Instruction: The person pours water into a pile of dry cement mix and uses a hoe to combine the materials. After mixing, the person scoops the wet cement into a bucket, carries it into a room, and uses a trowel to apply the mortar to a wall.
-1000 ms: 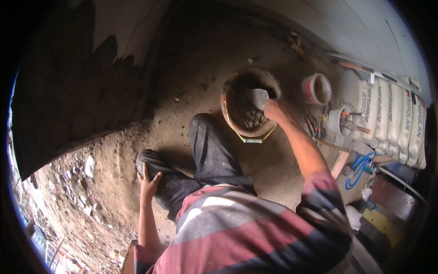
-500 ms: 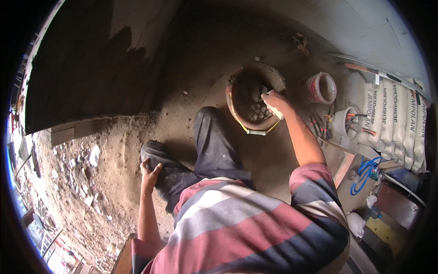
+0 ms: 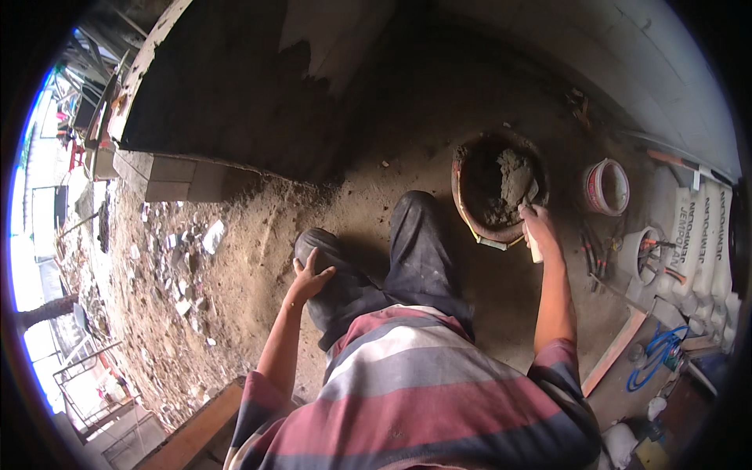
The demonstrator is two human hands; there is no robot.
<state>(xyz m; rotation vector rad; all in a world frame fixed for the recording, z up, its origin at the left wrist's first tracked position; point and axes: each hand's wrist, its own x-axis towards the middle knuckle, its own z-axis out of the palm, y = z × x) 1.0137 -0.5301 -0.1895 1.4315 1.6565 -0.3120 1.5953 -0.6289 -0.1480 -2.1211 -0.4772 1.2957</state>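
Observation:
My right hand (image 3: 539,227) is closed around the pale handle of a trowel (image 3: 536,251) at the near right rim of a round bucket (image 3: 464,205). A grey heap of wet mortar (image 3: 515,177) lies over the trowel's blade inside the bucket and hides most of it. The bucket's yellowish carrying handle (image 3: 492,245) hangs down on the near side. My left hand (image 3: 309,280) rests on my left knee, fingers spread, holding nothing.
A red and white pail (image 3: 589,190) stands right of the bucket. Beyond it are tools (image 3: 589,249), a white tub with tools (image 3: 631,254), stacked white sacks (image 3: 691,243) and a blue hose (image 3: 656,358). Rubble (image 3: 184,274) covers the ground at left, below a dark wall (image 3: 227,102).
My view has swung, so everything sits farther right. The trowel's metal blade showed in the bucket before; a large mortar heap now covers it. My left hand stays on the knee.

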